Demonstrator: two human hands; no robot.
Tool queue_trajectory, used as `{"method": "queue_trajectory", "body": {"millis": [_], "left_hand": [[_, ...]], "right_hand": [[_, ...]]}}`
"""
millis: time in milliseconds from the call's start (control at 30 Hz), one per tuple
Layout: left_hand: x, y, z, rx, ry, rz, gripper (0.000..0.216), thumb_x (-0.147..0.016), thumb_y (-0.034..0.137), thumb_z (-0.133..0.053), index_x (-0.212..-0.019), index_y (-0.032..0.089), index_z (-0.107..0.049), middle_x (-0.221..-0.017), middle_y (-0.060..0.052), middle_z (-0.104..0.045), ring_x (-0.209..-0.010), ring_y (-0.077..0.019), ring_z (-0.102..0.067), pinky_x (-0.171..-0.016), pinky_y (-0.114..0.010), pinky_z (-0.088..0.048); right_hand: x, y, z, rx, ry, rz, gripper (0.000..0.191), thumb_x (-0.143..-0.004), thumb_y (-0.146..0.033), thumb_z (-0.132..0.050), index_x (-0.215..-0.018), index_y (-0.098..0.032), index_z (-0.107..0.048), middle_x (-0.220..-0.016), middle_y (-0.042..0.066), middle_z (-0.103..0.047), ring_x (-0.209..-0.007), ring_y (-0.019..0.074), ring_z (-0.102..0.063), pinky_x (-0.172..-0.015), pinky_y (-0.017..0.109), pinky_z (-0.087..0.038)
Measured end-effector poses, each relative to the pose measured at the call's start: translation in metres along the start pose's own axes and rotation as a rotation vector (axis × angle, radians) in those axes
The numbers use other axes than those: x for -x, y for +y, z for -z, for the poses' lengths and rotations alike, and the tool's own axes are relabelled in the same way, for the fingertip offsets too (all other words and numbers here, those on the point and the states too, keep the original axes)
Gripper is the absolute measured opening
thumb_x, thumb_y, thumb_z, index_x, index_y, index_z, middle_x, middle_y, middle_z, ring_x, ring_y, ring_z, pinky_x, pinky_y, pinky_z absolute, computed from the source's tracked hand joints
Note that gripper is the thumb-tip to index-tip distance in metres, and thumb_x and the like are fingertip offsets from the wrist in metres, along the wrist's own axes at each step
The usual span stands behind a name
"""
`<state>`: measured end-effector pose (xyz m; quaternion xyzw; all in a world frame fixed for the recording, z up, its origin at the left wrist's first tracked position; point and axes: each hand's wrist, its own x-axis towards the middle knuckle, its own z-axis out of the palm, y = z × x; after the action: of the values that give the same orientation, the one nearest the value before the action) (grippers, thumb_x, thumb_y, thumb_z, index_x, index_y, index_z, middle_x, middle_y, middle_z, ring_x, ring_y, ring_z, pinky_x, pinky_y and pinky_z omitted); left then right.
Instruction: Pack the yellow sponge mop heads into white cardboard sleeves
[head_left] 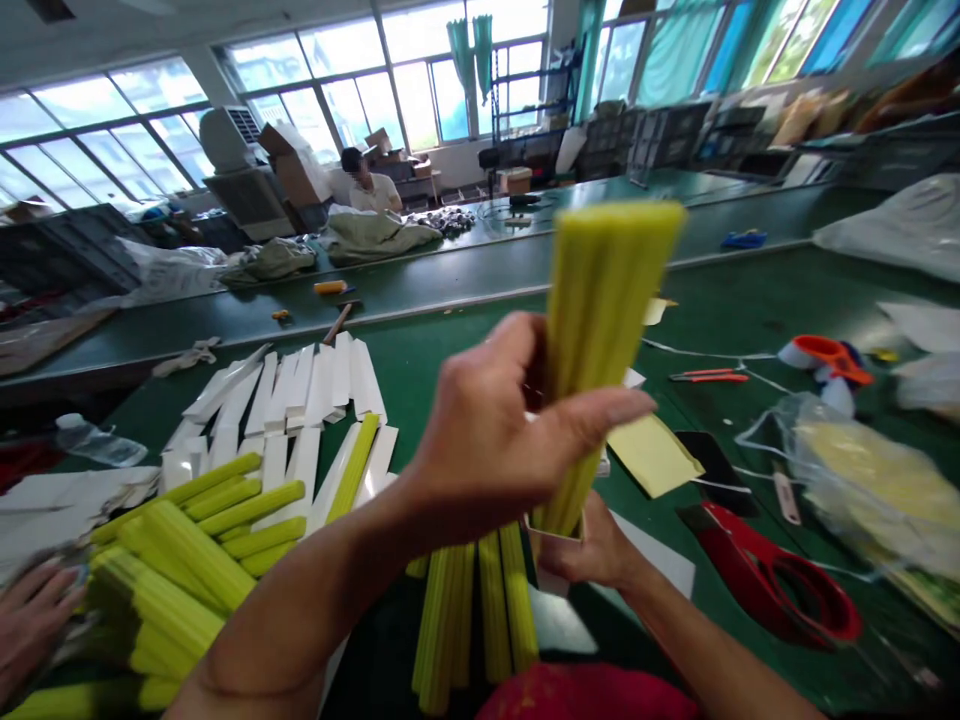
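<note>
Yellow bundle (pixel 600 330) stands upright (slightly fanned), left hand (pixel 495 430) gripping its middle, right hand (pixel 592 550) clasping its base

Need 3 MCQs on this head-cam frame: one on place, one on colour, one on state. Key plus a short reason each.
1. Where does the red tape dispenser lie?
A. on the green table, right of the hands
B. on the white sleeves at left
C. in the left hand

2. What colour is the bundle of sticks held upright?
A. white
B. yellow-green
C. red

3. How does the left hand stand?
A. flat on the table
B. open in the air, away from everything
C. closed around the bundle

Key:
1 A: it rests on the green table at lower right.
2 B: the sticks match the yellow-green ones piled at left.
3 C: thumb and fingers wrap the bundle's middle, while the right hand grips a white sleeve at its foot.
</note>
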<state>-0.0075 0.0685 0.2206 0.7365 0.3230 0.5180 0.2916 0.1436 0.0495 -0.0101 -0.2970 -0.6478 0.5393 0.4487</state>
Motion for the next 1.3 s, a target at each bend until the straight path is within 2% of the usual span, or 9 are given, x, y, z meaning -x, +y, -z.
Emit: {"method": "queue_trajectory", "body": {"millis": [200, 367, 433, 567, 833, 1000, 1133, 1200, 1300], "left_hand": [[0.036, -0.04, -0.016, -0.019, -0.101, 0.153, 0.036, -0.084, 0.048, -0.069, -0.105, 0.019, -0.064, -0.098, -0.007, -0.071, -0.087, -0.0213, -0.067, -0.076, -0.032, -0.055], [0.073, -0.07, -0.008, -0.13, -0.354, 0.154, 0.06, -0.071, 0.053, -0.08, -0.121, 0.023, -0.066, -0.136, -0.011, -0.056, -0.128, -0.0326, -0.049, -0.107, -0.044, -0.042], [0.079, -0.074, -0.001, -0.035, -0.324, 0.234, 0.072, -0.076, 0.061, -0.072, -0.136, 0.025, -0.057, -0.145, -0.011, -0.047, -0.13, -0.0321, -0.048, -0.107, -0.044, -0.043], [0.083, -0.084, -0.004, 0.166, -0.179, 0.364, 0.059, -0.098, 0.059, -0.036, -0.142, 0.023, -0.051, -0.143, -0.012, -0.047, -0.123, -0.0288, -0.054, -0.104, -0.043, -0.045], [0.105, -0.107, -0.053, 0.429, -0.097, 0.476, 0.056, -0.095, 0.058, -0.044, -0.128, 0.016, -0.059, -0.133, -0.013, -0.055, -0.125, -0.0299, -0.05, -0.109, -0.042, -0.04], [0.102, -0.108, -0.063, 0.515, 0.088, 0.568, 0.056, -0.091, 0.059, -0.055, -0.126, 0.015, -0.058, -0.106, -0.01, -0.065, -0.098, -0.0235, -0.061, -0.09, -0.034, -0.048], [0.095, -0.105, -0.076, 0.65, 0.129, 0.546, 0.064, -0.086, 0.052, -0.067, -0.138, 0.02, -0.048, -0.118, -0.009, -0.065, -0.103, -0.0211, -0.062, -0.094, -0.031, -0.047], [0.096, -0.106, -0.083, 0.686, 0.116, 0.555, 0.065, -0.086, 0.05, -0.068, -0.14, 0.021, -0.045, -0.121, -0.009, -0.065, -0.106, -0.0209, -0.062, -0.096, -0.031, -0.046], [0.1, -0.108, -0.087, 0.683, 0.074, 0.534, 0.058, -0.091, 0.049, -0.061, -0.138, 0.019, -0.047, -0.118, -0.01, -0.065, -0.107, -0.0221, -0.062, -0.096, -0.034, -0.048]], "right_hand": [[-0.007, -0.002, 0.007, -0.04, 0.097, 0.031, 0.053, -0.064, -0.055, -0.083, -0.101, -0.019, -0.068, -0.091, 0.006, -0.067, -0.079, 0.0239, -0.06, -0.069, 0.036, -0.052], [-0.003, 0.004, 0.022, -0.057, -0.033, 0.052, 0.051, -0.067, -0.044, -0.084, -0.109, -0.021, -0.069, -0.098, 0.006, -0.068, -0.088, 0.0254, -0.063, -0.08, 0.038, -0.053], [-0.002, 0.001, 0.023, -0.149, -0.066, 0.028, 0.059, -0.067, -0.043, -0.085, -0.118, -0.022, -0.066, -0.101, 0.006, -0.067, -0.092, 0.0252, -0.063, -0.083, 0.038, -0.053], [-0.005, -0.009, 0.021, -0.185, -0.13, 0.007, 0.061, -0.067, -0.042, -0.084, -0.12, -0.02, -0.064, -0.101, 0.007, -0.064, -0.09, 0.0225, -0.06, -0.08, 0.034, -0.051], [-0.016, -0.023, 0.024, -0.088, -0.191, -0.007, 0.05, -0.066, -0.042, -0.082, -0.107, -0.017, -0.067, -0.084, 0.001, -0.06, -0.071, 0.0156, -0.052, -0.065, 0.026, -0.047], [-0.008, -0.03, 0.01, -0.147, 0.131, -0.087, 0.058, -0.069, -0.036, -0.083, -0.121, -0.023, -0.061, -0.099, 0.003, -0.066, -0.088, 0.0215, -0.062, -0.076, 0.029, -0.053], [0.002, -0.014, -0.008, -0.305, 0.33, -0.072, 0.068, -0.074, -0.051, -0.078, -0.134, -0.027, -0.055, -0.09, 0.003, -0.069, -0.082, 0.0252, -0.067, -0.075, 0.035, -0.056], [0.003, -0.005, -0.011, -0.395, 0.433, -0.025, 0.062, -0.081, -0.068, -0.061, -0.126, -0.026, -0.062, -0.098, 0.007, -0.072, -0.09, 0.0283, -0.068, -0.082, 0.041, -0.056], [-0.002, 0.001, -0.01, -0.365, 0.614, -0.024, 0.049, -0.085, -0.066, -0.057, -0.107, -0.024, -0.071, -0.108, 0.009, -0.073, -0.104, 0.0295, -0.065, -0.093, 0.043, -0.053]]}}
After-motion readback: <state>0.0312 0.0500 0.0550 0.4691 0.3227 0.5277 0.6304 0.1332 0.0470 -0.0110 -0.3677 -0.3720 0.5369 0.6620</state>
